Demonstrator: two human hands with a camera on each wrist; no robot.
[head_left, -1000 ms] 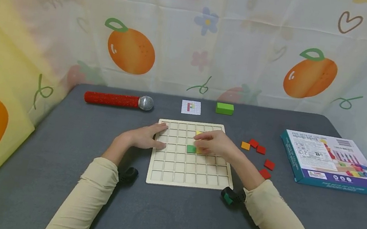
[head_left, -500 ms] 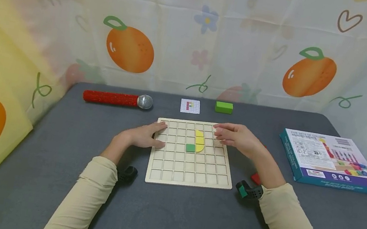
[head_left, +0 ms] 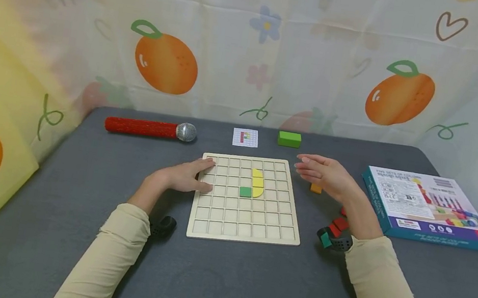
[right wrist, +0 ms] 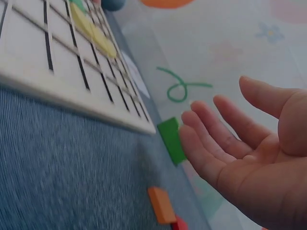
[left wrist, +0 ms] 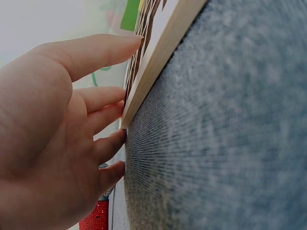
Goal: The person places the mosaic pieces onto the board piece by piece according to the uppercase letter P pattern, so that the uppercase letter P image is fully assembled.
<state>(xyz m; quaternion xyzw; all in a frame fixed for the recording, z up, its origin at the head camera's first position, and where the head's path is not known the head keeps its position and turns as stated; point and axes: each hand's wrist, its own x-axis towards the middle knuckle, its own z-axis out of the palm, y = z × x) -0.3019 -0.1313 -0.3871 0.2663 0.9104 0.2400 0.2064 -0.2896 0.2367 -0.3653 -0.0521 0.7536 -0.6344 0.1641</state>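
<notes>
A pale wooden grid board (head_left: 215, 215) lies on the dark grey table. In its squares sit a green square tile (head_left: 245, 191) and, beside it, a column of yellow tiles (head_left: 257, 183) with rounded ends. The left hand (head_left: 184, 176) rests at the board's left edge, thumb and fingertips on the rim in the left wrist view. Beyond the board's right edge hovers the right hand (head_left: 325, 175), fingers relaxed and holding nothing. Just below it on the table is an orange tile (head_left: 316, 188). Several red tiles (head_left: 339, 226) lie near the right wrist, partly hidden by the arm.
Along the back stand a red microphone (head_left: 145, 128), a small pattern card (head_left: 245, 138) and a bright green block (head_left: 289, 139). A teal and white game box (head_left: 428, 213) lies at the right. A printed curtain (head_left: 233, 65) hangs behind the table.
The right hand has left the yellow tiles and moved right, off the board, uncovering them and ending above the orange tile. The left hand keeps its place on the board's edge.
</notes>
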